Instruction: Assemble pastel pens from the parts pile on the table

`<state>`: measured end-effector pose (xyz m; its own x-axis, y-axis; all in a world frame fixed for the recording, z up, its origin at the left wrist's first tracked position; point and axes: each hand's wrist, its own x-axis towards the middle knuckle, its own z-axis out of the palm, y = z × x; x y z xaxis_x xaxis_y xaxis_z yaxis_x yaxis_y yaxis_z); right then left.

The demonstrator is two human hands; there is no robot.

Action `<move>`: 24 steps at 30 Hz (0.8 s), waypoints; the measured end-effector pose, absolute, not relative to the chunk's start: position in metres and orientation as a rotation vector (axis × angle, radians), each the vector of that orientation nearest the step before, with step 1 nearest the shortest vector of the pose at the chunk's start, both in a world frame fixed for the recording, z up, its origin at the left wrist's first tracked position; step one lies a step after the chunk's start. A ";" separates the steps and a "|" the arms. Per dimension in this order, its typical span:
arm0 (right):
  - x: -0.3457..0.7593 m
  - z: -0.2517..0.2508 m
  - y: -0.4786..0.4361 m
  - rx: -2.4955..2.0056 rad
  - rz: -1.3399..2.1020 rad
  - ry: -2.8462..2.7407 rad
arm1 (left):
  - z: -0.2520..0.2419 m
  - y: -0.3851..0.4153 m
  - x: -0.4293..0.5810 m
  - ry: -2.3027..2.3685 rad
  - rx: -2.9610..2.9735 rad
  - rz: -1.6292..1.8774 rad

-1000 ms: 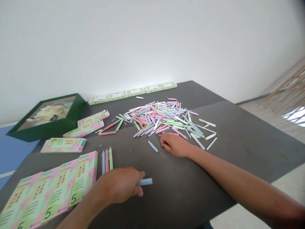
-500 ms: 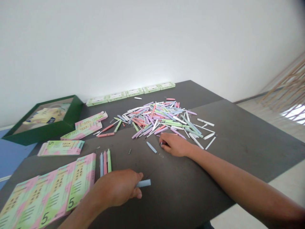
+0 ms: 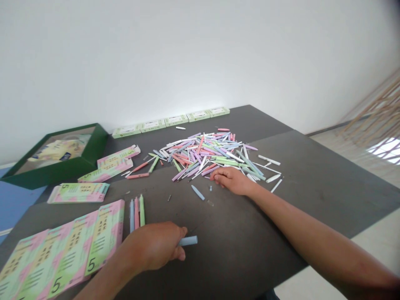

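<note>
Currently I am gripping a pale blue pen barrel (image 3: 188, 240) in my closed left hand (image 3: 153, 246), its end projecting past my fingers, just beside a row of three pens (image 3: 136, 212) lying on the dark table (image 3: 234, 258). My right hand (image 3: 231, 181) is resting at the near edge of a mixed pile of pastel pen parts (image 3: 212, 156); I cannot tell whether it is holding anything. Sorting appears to be in hand, and the barrel seemingly calls for placing alongside that row.
</note>
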<state>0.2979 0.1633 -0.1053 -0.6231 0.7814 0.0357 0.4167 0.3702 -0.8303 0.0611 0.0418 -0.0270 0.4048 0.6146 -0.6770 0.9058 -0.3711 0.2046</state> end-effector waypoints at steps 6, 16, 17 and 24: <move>0.297 -0.112 0.165 -0.975 1.308 -1.996 | -0.025 0.042 0.066 1.300 2.100 -0.717; 0.296 -0.115 0.163 -1.050 1.126 -2.068 | -0.028 0.042 0.067 1.288 2.120 -0.730; 0.296 -0.114 0.163 -1.048 1.075 -2.105 | -0.027 0.042 0.068 1.290 2.115 -0.733; 0.295 -0.110 0.160 -1.050 0.904 -2.222 | -0.026 0.041 0.069 1.274 2.110 -0.722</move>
